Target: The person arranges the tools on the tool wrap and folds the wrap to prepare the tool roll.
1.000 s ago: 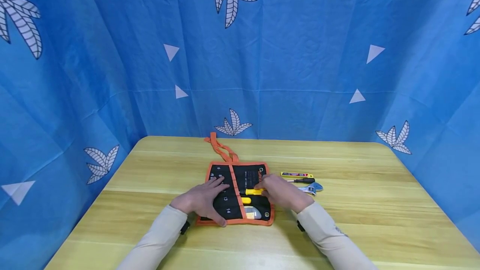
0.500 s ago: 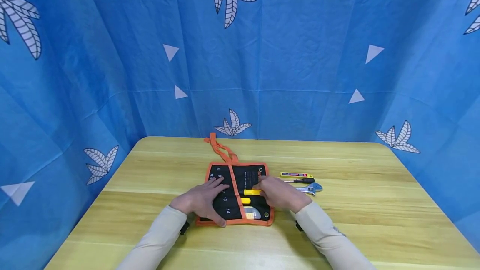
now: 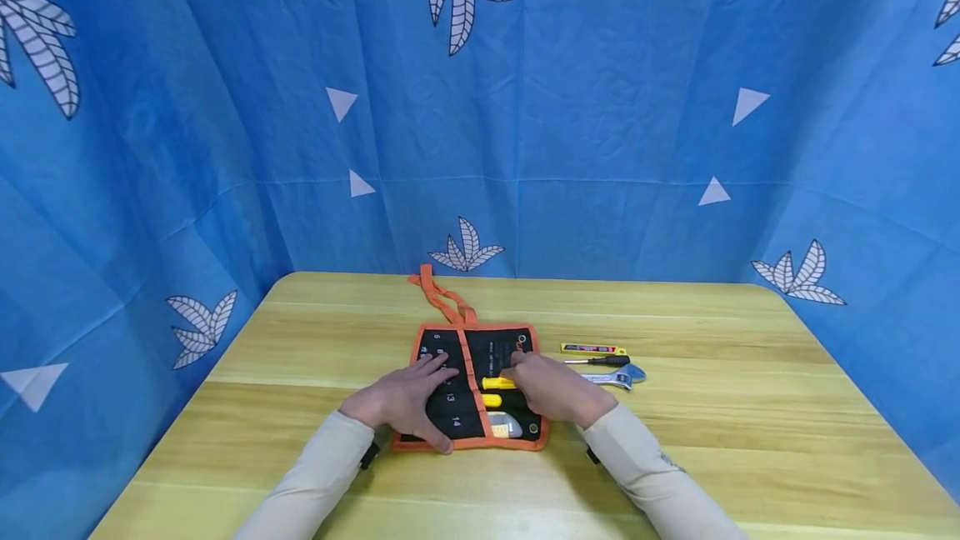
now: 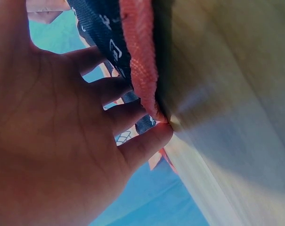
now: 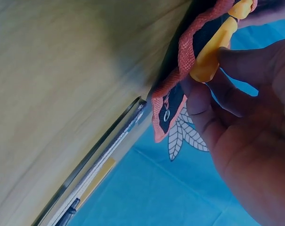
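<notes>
A black tool roll with orange edging (image 3: 491, 340) lies flat on the table in the head view. My left hand (image 3: 408, 398) rests on its numbered pocket side, fingers spread, thumb at the near orange edge. My right hand (image 3: 553, 386) pinches a yellow-handled screwdriver (image 3: 498, 383) between thumb and fingers; its shaft is hidden in a pocket. In the right wrist view the thumb presses the yellow handle (image 5: 215, 52) near its butt end. Beside it, a second yellow handle (image 3: 492, 400) and a rounded grey-and-yellow tool end (image 3: 506, 425) stick out of neighbouring pockets.
Right of the roll lie a yellow flat packet (image 3: 592, 349), a black-handled screwdriver (image 3: 618, 361) and an adjustable wrench (image 3: 628, 377). Orange tie straps (image 3: 444, 298) trail toward the table's far edge. A blue curtain (image 3: 600, 107) hangs behind the table (image 3: 750, 407).
My right hand has shifted slightly left, pushing the screwdriver deeper; the black part that showed between its handle and the pocket is now hidden. My left hand has stayed in place.
</notes>
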Tool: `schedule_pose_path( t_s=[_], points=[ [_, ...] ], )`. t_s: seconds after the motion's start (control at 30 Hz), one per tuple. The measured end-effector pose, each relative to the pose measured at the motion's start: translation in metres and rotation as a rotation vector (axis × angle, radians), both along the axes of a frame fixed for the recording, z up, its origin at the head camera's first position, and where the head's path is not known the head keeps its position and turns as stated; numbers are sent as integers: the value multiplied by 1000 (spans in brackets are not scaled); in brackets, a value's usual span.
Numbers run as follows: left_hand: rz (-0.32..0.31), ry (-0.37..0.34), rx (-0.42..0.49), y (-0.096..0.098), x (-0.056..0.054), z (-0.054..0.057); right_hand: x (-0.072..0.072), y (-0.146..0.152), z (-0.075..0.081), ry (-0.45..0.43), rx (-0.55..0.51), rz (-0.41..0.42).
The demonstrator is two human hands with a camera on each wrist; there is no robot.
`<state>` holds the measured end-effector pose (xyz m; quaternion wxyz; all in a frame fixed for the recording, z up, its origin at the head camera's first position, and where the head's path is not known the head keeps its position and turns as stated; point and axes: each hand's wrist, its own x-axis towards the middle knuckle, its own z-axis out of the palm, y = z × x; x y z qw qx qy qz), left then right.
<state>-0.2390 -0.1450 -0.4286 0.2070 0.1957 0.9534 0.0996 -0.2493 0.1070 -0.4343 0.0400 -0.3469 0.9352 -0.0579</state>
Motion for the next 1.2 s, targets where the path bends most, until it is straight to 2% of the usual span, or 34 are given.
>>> schedule_pose_path(
  t_s=[0.33,0.53,0.63,0.97,1.2],
  points=[
    [7,-1,0,-3,-3,-5,-2,-2,2,0,-14,26],
    [19,-4,-1,0,-1,-3,-6,6,2,-135,-129,-5],
    [24,6,-4,0,-1,-2,-9,12,1,-173,-175,-22],
    [19,7,-3,-1,-1,-3,-16,24,4,-164,-215,44],
    [18,10,3,-1,0,-4,-18,24,3,-141,-217,55]
  ],
)
